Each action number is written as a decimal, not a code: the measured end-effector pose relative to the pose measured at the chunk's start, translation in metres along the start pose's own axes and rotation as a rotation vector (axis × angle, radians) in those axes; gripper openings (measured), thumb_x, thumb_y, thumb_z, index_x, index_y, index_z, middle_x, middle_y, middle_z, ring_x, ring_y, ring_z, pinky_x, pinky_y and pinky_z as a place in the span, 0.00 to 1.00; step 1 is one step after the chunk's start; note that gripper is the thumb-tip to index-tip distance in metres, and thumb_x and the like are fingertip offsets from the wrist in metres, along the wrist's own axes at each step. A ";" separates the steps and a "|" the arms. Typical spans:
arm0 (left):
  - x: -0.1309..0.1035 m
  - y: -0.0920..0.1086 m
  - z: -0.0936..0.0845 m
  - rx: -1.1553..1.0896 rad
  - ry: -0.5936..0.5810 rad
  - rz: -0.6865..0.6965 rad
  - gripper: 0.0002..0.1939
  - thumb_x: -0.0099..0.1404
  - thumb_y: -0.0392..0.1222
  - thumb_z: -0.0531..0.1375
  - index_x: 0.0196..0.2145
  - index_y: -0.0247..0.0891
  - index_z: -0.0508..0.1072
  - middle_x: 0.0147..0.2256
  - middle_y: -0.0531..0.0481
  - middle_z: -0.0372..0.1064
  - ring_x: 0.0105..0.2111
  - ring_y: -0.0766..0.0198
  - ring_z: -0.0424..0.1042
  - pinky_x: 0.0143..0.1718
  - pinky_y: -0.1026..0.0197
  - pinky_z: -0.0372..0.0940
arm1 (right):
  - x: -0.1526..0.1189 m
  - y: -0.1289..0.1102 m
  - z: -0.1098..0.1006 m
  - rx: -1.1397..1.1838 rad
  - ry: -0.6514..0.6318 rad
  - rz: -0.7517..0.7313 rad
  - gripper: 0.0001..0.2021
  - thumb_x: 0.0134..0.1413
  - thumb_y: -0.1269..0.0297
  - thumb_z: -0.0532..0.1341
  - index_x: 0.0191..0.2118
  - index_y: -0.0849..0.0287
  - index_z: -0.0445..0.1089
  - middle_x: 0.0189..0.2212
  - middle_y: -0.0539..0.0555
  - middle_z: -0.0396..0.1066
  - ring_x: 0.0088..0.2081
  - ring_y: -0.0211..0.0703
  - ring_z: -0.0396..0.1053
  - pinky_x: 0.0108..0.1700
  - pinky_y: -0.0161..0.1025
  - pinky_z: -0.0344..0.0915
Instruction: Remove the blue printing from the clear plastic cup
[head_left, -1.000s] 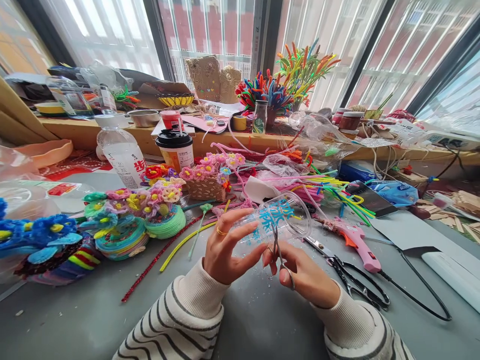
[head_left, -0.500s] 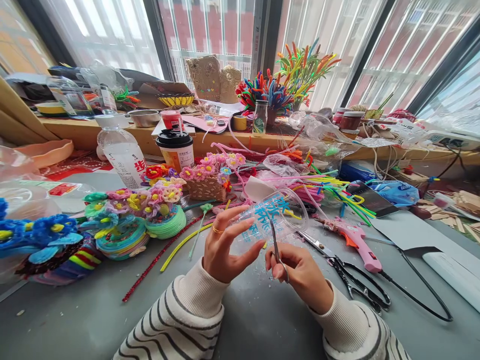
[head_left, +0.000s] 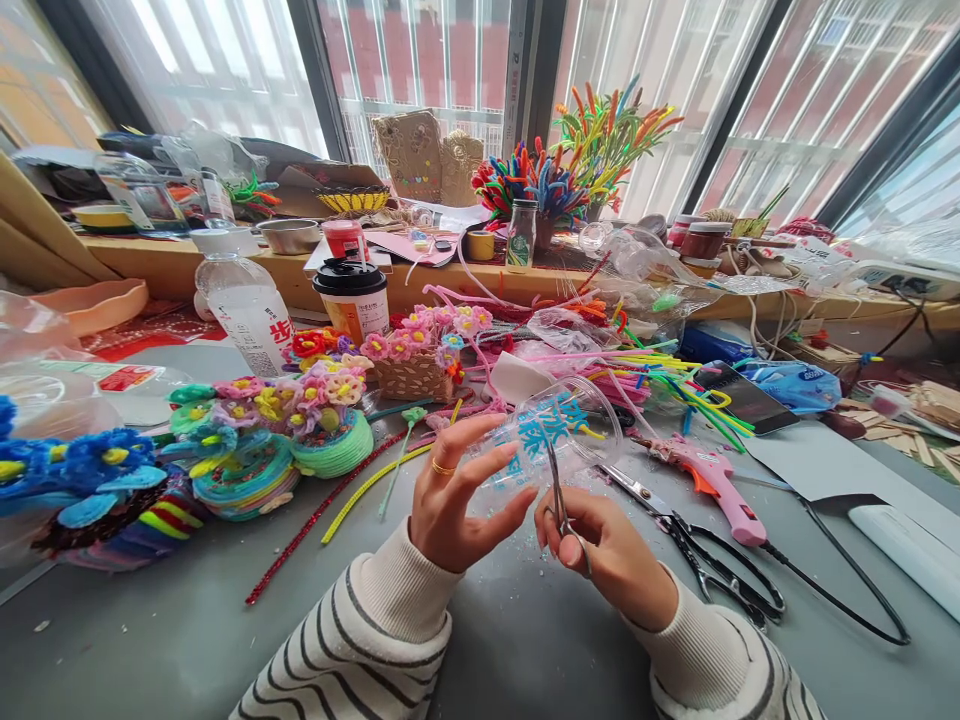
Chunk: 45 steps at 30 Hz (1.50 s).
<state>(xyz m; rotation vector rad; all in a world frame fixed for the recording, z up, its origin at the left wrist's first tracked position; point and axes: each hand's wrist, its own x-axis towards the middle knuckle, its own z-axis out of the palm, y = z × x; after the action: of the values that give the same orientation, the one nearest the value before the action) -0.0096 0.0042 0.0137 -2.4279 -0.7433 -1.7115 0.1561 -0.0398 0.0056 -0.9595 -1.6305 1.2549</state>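
Note:
A clear plastic cup [head_left: 592,400] with blue printed characters lies tilted in my left hand [head_left: 461,500], its rim facing up and to the right. My left fingers curl round its near end, the thumb below. In my right hand [head_left: 600,545] is a small pair of metal scissors [head_left: 556,480], finger and thumb in the handles. The scissor blades point up against the cup's printed side; whether they pass through the plastic I cannot make out. Small clear scraps lie on the grey table [head_left: 517,650] beneath.
Large black-handled scissors [head_left: 712,570] and a pink glue gun [head_left: 716,490] with a black cord lie to the right. Pipe-cleaner flowers [head_left: 277,410] stand at the left, near a plastic bottle [head_left: 244,300] and a lidded paper cup [head_left: 352,300]. Loose pipe cleaners [head_left: 645,375] spread behind the cup.
The cup has turned slightly, so its blue print sits differently. My right hand and the small scissors have shifted a little to the right and down.

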 end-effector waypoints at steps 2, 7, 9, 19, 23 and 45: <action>0.000 0.000 0.000 -0.001 0.008 0.001 0.23 0.48 0.35 0.64 0.42 0.38 0.62 0.44 0.41 0.61 0.44 0.56 0.65 0.41 0.52 0.67 | 0.000 0.000 0.001 0.025 0.041 0.015 0.25 0.38 0.38 0.56 0.18 0.60 0.58 0.19 0.49 0.60 0.22 0.34 0.57 0.24 0.33 0.52; -0.001 -0.001 0.001 -0.006 0.020 -0.025 0.23 0.48 0.36 0.64 0.42 0.39 0.62 0.45 0.42 0.61 0.45 0.57 0.66 0.41 0.53 0.67 | 0.001 -0.002 0.006 0.078 0.096 0.049 0.23 0.38 0.43 0.60 0.17 0.60 0.59 0.16 0.46 0.58 0.18 0.30 0.52 0.21 0.31 0.52; -0.001 -0.001 0.001 -0.002 0.026 -0.036 0.23 0.48 0.36 0.64 0.42 0.39 0.62 0.45 0.42 0.61 0.45 0.57 0.65 0.41 0.53 0.67 | 0.001 -0.002 0.007 0.073 0.113 0.058 0.23 0.39 0.43 0.59 0.15 0.60 0.58 0.14 0.45 0.55 0.17 0.30 0.50 0.20 0.31 0.51; 0.001 -0.001 0.000 -0.042 0.001 -0.030 0.22 0.48 0.36 0.63 0.42 0.39 0.62 0.45 0.42 0.62 0.45 0.56 0.66 0.42 0.51 0.66 | 0.001 -0.001 -0.001 -0.036 0.001 0.004 0.27 0.39 0.35 0.52 0.18 0.60 0.59 0.18 0.48 0.58 0.21 0.34 0.54 0.23 0.33 0.52; 0.000 -0.002 0.000 -0.055 -0.010 -0.011 0.23 0.48 0.35 0.63 0.43 0.40 0.62 0.45 0.42 0.61 0.45 0.55 0.66 0.42 0.51 0.66 | 0.000 -0.001 -0.001 -0.037 -0.004 -0.011 0.27 0.39 0.35 0.52 0.19 0.60 0.59 0.18 0.48 0.57 0.21 0.34 0.54 0.23 0.33 0.52; 0.002 -0.001 0.000 -0.074 -0.041 0.002 0.22 0.49 0.36 0.63 0.42 0.41 0.62 0.45 0.42 0.63 0.44 0.57 0.67 0.41 0.53 0.66 | 0.002 -0.008 -0.004 -0.001 0.033 0.064 0.26 0.35 0.37 0.57 0.16 0.58 0.53 0.15 0.45 0.52 0.19 0.32 0.50 0.21 0.32 0.51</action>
<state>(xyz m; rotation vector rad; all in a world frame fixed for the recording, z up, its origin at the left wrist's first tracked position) -0.0094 0.0052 0.0152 -2.5193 -0.6940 -1.7233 0.1591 -0.0385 0.0143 -1.0347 -1.5859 1.2748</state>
